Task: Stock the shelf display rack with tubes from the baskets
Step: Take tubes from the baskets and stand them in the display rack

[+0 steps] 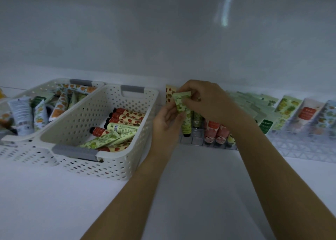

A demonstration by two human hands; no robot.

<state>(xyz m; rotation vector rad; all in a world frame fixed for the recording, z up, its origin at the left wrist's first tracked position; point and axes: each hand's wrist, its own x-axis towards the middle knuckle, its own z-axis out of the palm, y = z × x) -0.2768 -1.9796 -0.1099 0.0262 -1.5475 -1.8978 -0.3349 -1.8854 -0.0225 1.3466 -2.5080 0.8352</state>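
Both hands are gripping one thing on my feed. The left hand (168,123) is curling its fingers and thumb round the middle of a slim green tube (184,113) of soft plastic, printed with pale fruit and capped in black. The right hand (205,101) is pinching the flat crimped end at its top. I am holding the green tube nearly upright, cap down, with the top leaning slightly left. Its cap is hanging at the left end of the clear plastic display rack (300,145), which is lying along the far right of the white shelf surface (200,176). Whether the cap is touching the rack floor I cannot tell.

Just right of the held tube, pink-printed tubes (216,130) are standing cap down in the rack. Further right, a row of green, yellow and orange-labelled tubes (289,107) is leaning there. A cream strawberry-print tube (170,94) is showing just behind the hands.

To the left, a cream perforated plastic basket with grey handles (116,159) is sitting just beside my left forearm. It is holding strawberry tubes with black caps (127,115) and green leafy tubes (109,139), all lying flat. Beyond it, far left, a second basket of the same kind (54,83) is holding orange-print tubes (61,103).
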